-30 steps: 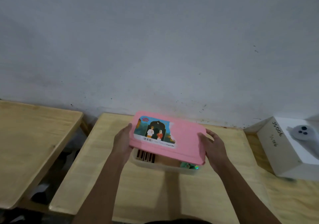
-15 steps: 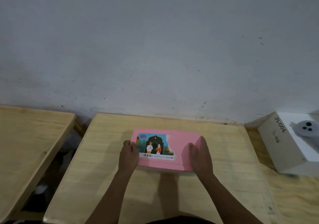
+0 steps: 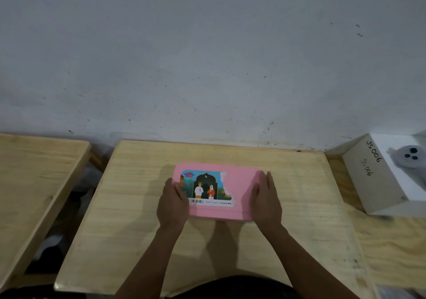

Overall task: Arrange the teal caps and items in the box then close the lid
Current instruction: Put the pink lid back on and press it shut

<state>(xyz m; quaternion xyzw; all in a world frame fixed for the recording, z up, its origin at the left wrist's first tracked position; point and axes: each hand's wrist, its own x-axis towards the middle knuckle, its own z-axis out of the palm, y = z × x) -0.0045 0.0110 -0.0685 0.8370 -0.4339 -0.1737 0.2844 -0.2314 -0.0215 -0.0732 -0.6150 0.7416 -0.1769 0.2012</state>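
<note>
A pink lid with a colourful picture sticker lies flat over the box in the middle of the wooden table. The box beneath and whatever it holds are hidden, so no teal caps show. My left hand lies palm down on the lid's left end, fingers over its edge. My right hand presses flat on the lid's right end.
A white cardboard box marked "JS 006" stands at the right with a grey controller on top. A second wooden table stands at the left across a dark gap. A grey wall runs close behind.
One second ago both hands held the pink lid tilted above the open box with contents showing. The lid has come down flat, and both hands now rest on its ends.
</note>
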